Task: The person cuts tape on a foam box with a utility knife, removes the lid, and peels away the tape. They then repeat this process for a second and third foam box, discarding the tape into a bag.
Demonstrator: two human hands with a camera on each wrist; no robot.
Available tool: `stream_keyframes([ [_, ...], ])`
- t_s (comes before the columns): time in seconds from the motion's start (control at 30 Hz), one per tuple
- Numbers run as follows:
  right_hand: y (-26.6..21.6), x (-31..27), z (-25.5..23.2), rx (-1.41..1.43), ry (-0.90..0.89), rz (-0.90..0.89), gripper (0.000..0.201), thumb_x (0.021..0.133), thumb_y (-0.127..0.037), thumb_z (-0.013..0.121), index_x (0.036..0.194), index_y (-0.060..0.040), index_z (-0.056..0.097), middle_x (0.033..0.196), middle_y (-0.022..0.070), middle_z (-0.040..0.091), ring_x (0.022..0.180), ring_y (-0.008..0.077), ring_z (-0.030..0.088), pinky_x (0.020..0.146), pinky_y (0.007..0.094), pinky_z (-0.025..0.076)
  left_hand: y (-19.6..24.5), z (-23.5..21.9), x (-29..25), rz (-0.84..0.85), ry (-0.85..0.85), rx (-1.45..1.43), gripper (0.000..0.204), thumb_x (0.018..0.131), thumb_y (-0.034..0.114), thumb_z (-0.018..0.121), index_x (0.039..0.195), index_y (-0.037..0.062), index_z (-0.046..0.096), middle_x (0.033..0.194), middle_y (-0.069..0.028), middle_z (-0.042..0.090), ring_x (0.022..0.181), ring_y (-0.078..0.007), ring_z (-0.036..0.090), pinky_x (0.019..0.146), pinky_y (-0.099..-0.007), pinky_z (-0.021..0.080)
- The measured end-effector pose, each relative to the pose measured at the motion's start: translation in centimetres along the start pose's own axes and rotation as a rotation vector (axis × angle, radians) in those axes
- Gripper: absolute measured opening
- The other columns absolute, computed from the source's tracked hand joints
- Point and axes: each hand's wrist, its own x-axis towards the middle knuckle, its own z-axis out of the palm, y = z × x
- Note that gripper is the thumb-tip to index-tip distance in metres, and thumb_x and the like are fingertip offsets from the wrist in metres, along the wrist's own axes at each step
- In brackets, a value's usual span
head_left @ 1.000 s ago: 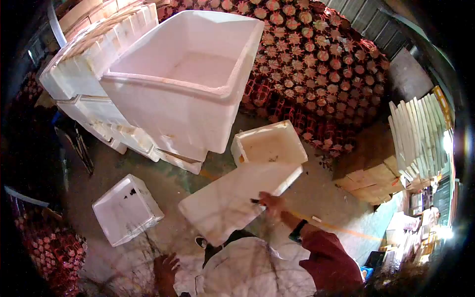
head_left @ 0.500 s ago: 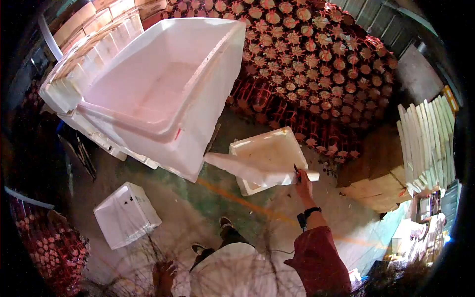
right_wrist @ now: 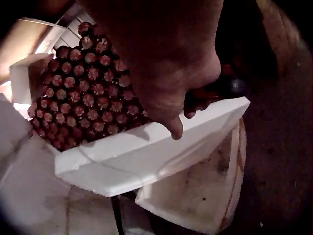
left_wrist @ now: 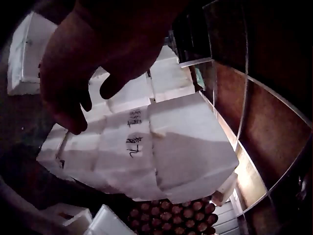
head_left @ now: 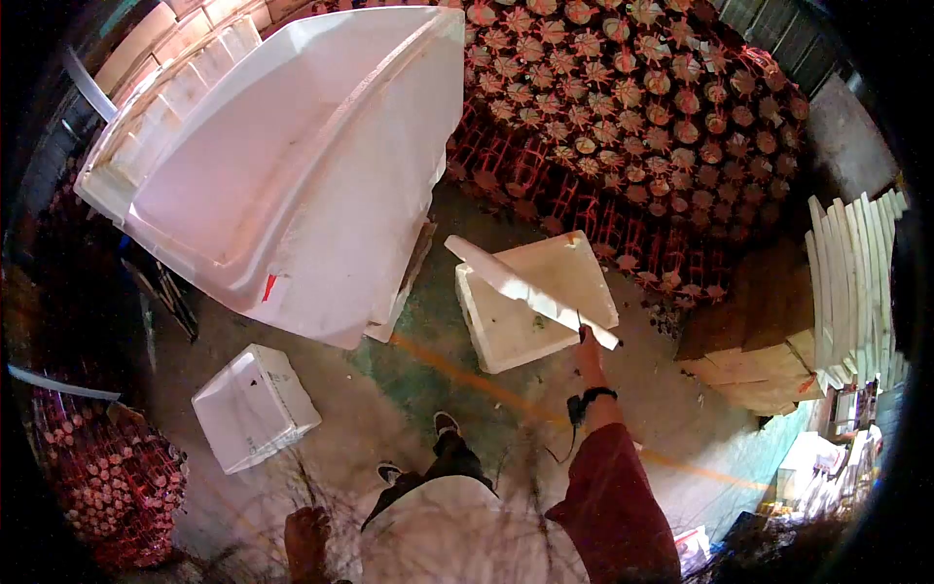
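Note:
My right hand grips one end of a white foam lid, which is tilted on edge over an open foam box on the floor. In the right wrist view the thumb of the hand lies over the lid's upper edge; a dark object with a rounded end juts out beside the fingers. The left hand hangs low at my side. Its fingers are loosely bent and hold nothing in the left wrist view, where the hand appears before stacked white boxes.
A large white foam box rests on stacked boxes at the left. A smaller box lies on the floor nearby. Behind is a heap of red-netted bundles; at the right, upright foam slabs stand over cardboard boxes.
The right hand has moved outward and to the right with the lid, which has gone from lying broad side up to on edge over the open box. The left hand still hangs low.

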Motion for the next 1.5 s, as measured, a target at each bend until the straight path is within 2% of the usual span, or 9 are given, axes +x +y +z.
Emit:
stream_keyframes([
  [0.23,3.7,-4.0,7.9,0.255,0.159,0.052,0.033,0.084,-0.022,0.068,0.11,-0.0064,0.056,0.094,0.0128,0.062,0.088,0.0295,0.062,0.069,0.0435,0.05,-0.8,-0.4,0.1,-0.101,0.044,-0.172,0.037,0.098,0.038,0.046,0.114,0.0052,0.053,0.116,-0.0131,0.061,0.099,-0.0286,0.059,0.083,-0.041,0.048],
  [0.37,8.7,-5.8,16.1,1.173,-0.126,0.284,0.038,0.088,-0.028,0.062,0.118,-0.0048,0.057,0.104,0.0139,0.064,0.079,0.0301,0.061,0.072,0.0423,0.051,-1.0,1.5,0.2,-0.074,0.168,-0.238,0.033,0.092,0.035,0.055,0.105,0.0037,0.058,0.11,-0.0165,0.064,0.091,-0.0306,0.061,0.076,-0.0406,0.052],
  [0.5,3.2,-11.8,16.3,0.099,-0.454,0.078,0.036,0.093,-0.03,0.056,0.12,-0.007,0.058,0.118,0.0081,0.059,0.082,0.0252,0.06,0.072,0.0412,0.049,-2.6,0.2,1.5,-0.098,0.22,-0.268,0.032,0.09,0.033,0.06,0.1,0.0028,0.061,0.107,-0.018,0.064,0.087,-0.0309,0.062,0.071,-0.0397,0.053],
  [0.67,-2.1,-16.6,14.4,0.956,-0.489,0.315,0.026,0.087,-0.031,0.066,0.089,-0.0063,0.056,0.069,0.0029,0.051,0.056,0.0177,0.048,0.05,0.0361,0.041,-4.2,-2.9,1.2,-0.211,0.149,-0.224,0.041,0.093,0.041,0.055,0.111,0.0045,0.056,0.119,-0.0184,0.057,0.102,-0.0323,0.056,0.087,-0.0444,0.046],
  [0.97,-2.7,-20.6,22.4,0.477,-0.528,0.136,0.033,0.086,-0.035,0.063,0.103,-0.0075,0.063,0.079,0.0108,0.063,0.07,0.0234,0.059,0.063,0.0423,0.048,-11.5,-12.1,3.2,-0.584,-0.027,-0.249,0.054,0.095,0.051,0.052,0.127,0.0077,0.051,0.131,-0.018,0.05,0.117,-0.0344,0.051,0.099,-0.0476,0.041],
  [1.1,-0.4,-24.4,26.8,-0.066,-0.985,-0.097,0.026,0.086,-0.027,0.058,0.103,-0.0067,0.063,0.07,0.0134,0.055,0.061,0.0252,0.052,0.057,0.0435,0.042,-5.6,-4.5,3.0,0.103,-0.281,-0.233,0.05,0.093,0.042,0.059,0.128,0.0072,0.051,0.131,-0.018,0.052,0.113,-0.0328,0.055,0.092,-0.0462,0.047],
  [1.13,-0.5,-24.3,27.5,-0.189,-1.105,-0.139,0.02,0.086,-0.02,0.055,0.099,-0.006,0.062,0.064,0.0131,0.049,0.055,0.0252,0.047,0.053,0.0432,0.038,-7.2,-4.9,5.3,-0.271,0.15,-0.203,0.034,0.092,0.035,0.058,0.104,0.0034,0.061,0.105,-0.019,0.065,0.089,-0.0308,0.063,0.077,-0.0392,0.054],
  [1.33,-7.7,-25.9,22.3,-0.277,-1.315,-0.264,0.015,0.086,-0.013,0.053,0.096,-0.0046,0.06,0.063,0.0123,0.046,0.053,0.025,0.044,0.051,0.0417,0.037,-20.5,-13.9,13.3,-0.191,-0.078,-0.21,0.036,0.093,0.033,0.057,0.109,0.0002,0.059,0.109,-0.0204,0.064,0.092,-0.031,0.065,0.077,-0.0386,0.055],
  [1.5,-18.8,-28.0,20.5,-0.254,-1.318,-0.279,0.016,0.088,-0.016,0.054,0.097,-0.0044,0.06,0.067,0.0121,0.049,0.057,0.0244,0.047,0.054,0.0398,0.039,-22.2,-20.0,17.4,-0.317,0.152,-0.436,0.029,0.094,0.023,0.054,0.108,-0.0026,0.058,0.102,-0.0166,0.066,0.092,-0.0276,0.066,0.078,-0.0366,0.055],
])
